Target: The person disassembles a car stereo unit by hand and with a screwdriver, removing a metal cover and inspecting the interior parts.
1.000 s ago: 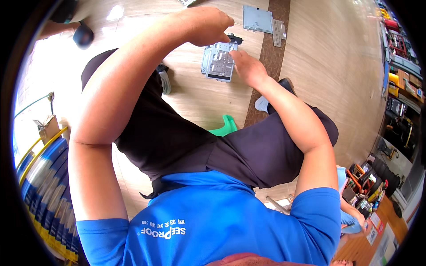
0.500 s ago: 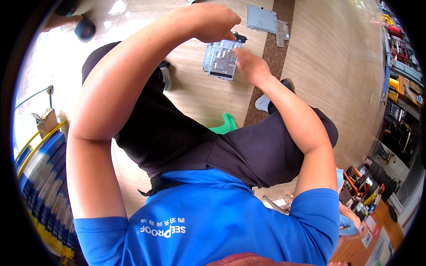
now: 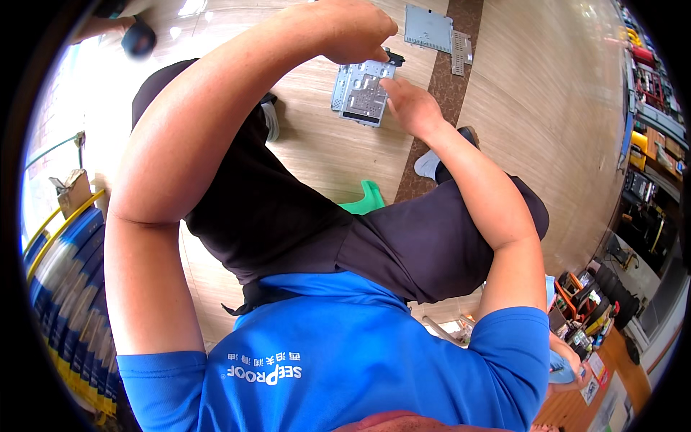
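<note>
A silver-grey metal chassis [image 3: 366, 97] with holes and slots lies on the tiled floor beyond my knees. A small black part [image 3: 395, 58] sits at its far right corner. My left hand [image 3: 360, 32] is bent over the chassis's far end, its fingers curled beside the black part. Whatever is between them is hidden from view. At the right side of the chassis, my right hand [image 3: 412, 108] grips the edge with its fingertips. The underside of the chassis cannot be seen.
A flat grey metal panel [image 3: 428, 29] and a narrow perforated metal strip [image 3: 461, 52] lie farther right. Between my legs shows a green plastic piece [image 3: 368, 198]. Blue-and-yellow racking [image 3: 72, 288] stands left, laden shelves right. Another person's hand [image 3: 581, 374] shows lower right.
The view has shifted slightly. Both hands stay at the chassis in nearly the same pose, and the metal parts lie as before.
</note>
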The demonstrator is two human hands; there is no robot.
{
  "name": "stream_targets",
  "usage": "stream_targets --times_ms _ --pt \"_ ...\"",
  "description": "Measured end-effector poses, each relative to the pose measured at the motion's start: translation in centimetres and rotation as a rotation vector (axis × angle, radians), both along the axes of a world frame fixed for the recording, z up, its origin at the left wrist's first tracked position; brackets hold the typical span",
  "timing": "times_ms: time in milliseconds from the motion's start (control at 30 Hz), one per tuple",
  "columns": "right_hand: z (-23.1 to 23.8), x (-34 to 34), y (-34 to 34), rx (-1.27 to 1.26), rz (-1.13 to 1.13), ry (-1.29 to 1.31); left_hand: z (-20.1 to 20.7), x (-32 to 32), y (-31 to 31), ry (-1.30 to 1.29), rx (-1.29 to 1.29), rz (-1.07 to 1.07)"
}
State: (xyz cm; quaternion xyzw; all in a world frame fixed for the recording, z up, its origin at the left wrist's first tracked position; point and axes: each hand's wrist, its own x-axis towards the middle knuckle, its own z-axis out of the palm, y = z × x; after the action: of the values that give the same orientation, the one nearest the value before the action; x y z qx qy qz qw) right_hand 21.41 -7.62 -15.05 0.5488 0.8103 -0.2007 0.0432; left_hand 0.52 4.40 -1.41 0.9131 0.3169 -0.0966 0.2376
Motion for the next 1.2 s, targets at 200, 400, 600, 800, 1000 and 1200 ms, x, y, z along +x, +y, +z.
stream_targets --times_ms 200,400,600,800,1000,1200 --pt "-0.4 0.2 -0.2 0.017 0.082 -0.009 0.3 0.0 -0.1 0.027 -0.022 0.012" --pt "-0.4 0.2 -0.1 0.05 0.071 0.031 0.4 0.2 -0.1 0.026 -0.022 0.012" --pt "-1.6 0.3 0.0 0.089 0.041 0.055 0.5 0.4 -0.2 0.039 -0.027 0.012" --pt "-1.6 0.1 -0.1 0.112 0.033 0.095 0.8 -0.2 -0.2 -0.005 -0.031 -0.015" --pt "-1.7 0.3 -0.2 0.095 0.016 0.076 0.6 0.4 -0.4 0.048 -0.027 0.009" --pt "-1.8 -0.1 -0.2 0.082 -0.057 0.065 0.5 0.5 -0.5 0.073 -0.013 -0.013"
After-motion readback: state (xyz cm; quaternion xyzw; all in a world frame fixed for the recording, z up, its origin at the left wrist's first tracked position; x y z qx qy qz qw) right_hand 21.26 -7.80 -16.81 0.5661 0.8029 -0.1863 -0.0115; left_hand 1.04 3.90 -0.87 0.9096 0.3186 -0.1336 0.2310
